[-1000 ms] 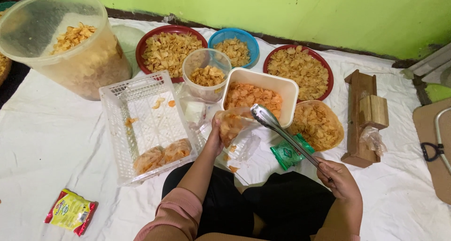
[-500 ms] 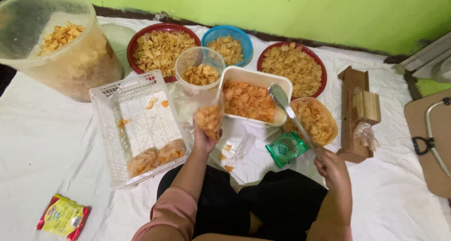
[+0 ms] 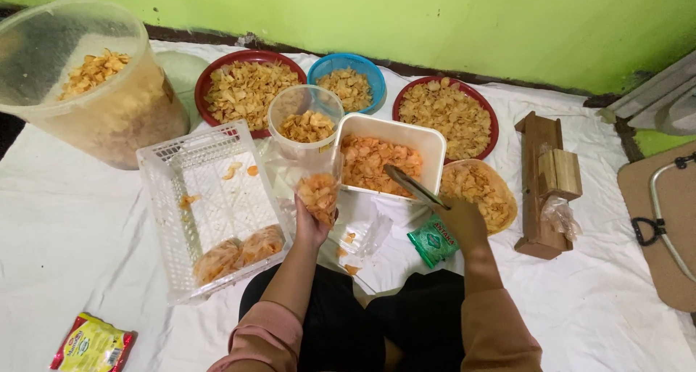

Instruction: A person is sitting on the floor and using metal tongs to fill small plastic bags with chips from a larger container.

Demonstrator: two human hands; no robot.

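Note:
My left hand (image 3: 309, 225) holds a small clear plastic bag of orange chips (image 3: 318, 192) upright, just in front of the white rectangular tub (image 3: 433, 141) of orange chips. My right hand (image 3: 462, 222) grips metal tongs (image 3: 409, 183) whose tips reach into that tub. A white plastic crate (image 3: 181, 198) on my left has two filled chip bags (image 3: 238, 251) lying at its near end.
Two red bowls (image 3: 217, 75) (image 3: 493, 118), a blue bowl (image 3: 362, 60), a clear round cup (image 3: 293, 136) and a big translucent bucket (image 3: 127, 118) hold chips. A green packet (image 3: 432, 240), a yellow-red packet (image 3: 90, 344), a wooden block device (image 3: 549, 176) and loose clear bags (image 3: 370, 230) lie on the white sheet.
My right hand moved forward and lowered the tongs into the white tub. My left hand has drawn the bag of chips away from the tub towards the crate and turned it upright.

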